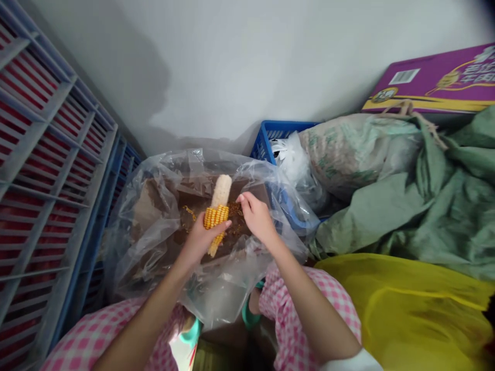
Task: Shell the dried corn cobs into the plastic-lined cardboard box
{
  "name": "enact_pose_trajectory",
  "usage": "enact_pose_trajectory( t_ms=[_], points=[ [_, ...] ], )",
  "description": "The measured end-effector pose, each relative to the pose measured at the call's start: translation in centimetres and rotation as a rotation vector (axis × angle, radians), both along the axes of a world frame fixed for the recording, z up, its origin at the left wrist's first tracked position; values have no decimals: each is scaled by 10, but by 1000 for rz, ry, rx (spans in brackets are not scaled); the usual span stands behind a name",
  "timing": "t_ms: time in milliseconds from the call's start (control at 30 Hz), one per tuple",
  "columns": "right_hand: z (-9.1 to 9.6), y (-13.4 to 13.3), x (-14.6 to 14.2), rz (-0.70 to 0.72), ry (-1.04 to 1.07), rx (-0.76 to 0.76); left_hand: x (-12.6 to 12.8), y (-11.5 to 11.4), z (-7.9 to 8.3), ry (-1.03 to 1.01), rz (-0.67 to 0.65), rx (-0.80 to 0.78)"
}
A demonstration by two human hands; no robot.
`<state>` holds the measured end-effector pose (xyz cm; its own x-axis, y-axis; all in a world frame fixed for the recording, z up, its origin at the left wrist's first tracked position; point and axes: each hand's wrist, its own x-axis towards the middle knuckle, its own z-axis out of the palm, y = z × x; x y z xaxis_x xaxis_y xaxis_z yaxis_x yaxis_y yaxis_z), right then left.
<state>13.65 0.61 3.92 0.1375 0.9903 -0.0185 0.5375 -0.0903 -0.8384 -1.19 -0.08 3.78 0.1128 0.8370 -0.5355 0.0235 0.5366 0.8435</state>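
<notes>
My left hand (204,234) is wrapped round an ear of corn (217,216), which tilts up and away from me. Its upper part is bare pale cob, while yellow kernels cover the middle and part of the lower end. Just right of the ear, my right hand (253,214) has thumb and forefinger pinched together, apart from the corn. Whether anything sits in that pinch is too small to make out. Below both hands, a cardboard box lined with a clear plastic bag (154,247) holds some loose kernels (235,208).
Stacked plastic crates (50,170) rise on the left. A blue basket (265,141) with plastic bags stands at the right, beside a full sack (344,149), green cloth (406,206) and a yellow bag (398,304). A purple carton (433,82) is by the wall.
</notes>
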Motion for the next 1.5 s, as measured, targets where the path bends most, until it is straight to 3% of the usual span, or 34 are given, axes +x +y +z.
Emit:
enact_pose_trajectory(
  t_ms=[67,133,367,600,733,967,1100,1200,1300,1433,1500],
  points=[
    [8,-9,2,194,-95,-1,-5,6,2,-28,61,15],
    [13,-18,2,275,-182,-36,-8,8,4,-1,101,9],
    [13,-24,5,275,-336,-85,-5,2,4,35,45,19],
    [25,-28,3,285,-669,-61,-5,2,-13,216,26,205],
    [29,-29,9,262,-705,-29,-5,0,-19,228,-33,216],
    [28,-26,14,257,-715,-25,-3,-3,-11,420,-132,257],
    [28,-27,9,340,-844,1,-4,-5,-6,613,-230,316],
    [21,-26,8,406,-906,9,-4,-6,-9,658,-285,257],
    [7,-23,5,409,-790,19,-2,-7,-10,526,-256,147],
    [-10,-20,-7,206,-404,33,1,-6,-5,40,-127,-87],
    [-11,-20,-12,148,-337,-10,0,-6,-3,-127,-65,-178]
  ],
)
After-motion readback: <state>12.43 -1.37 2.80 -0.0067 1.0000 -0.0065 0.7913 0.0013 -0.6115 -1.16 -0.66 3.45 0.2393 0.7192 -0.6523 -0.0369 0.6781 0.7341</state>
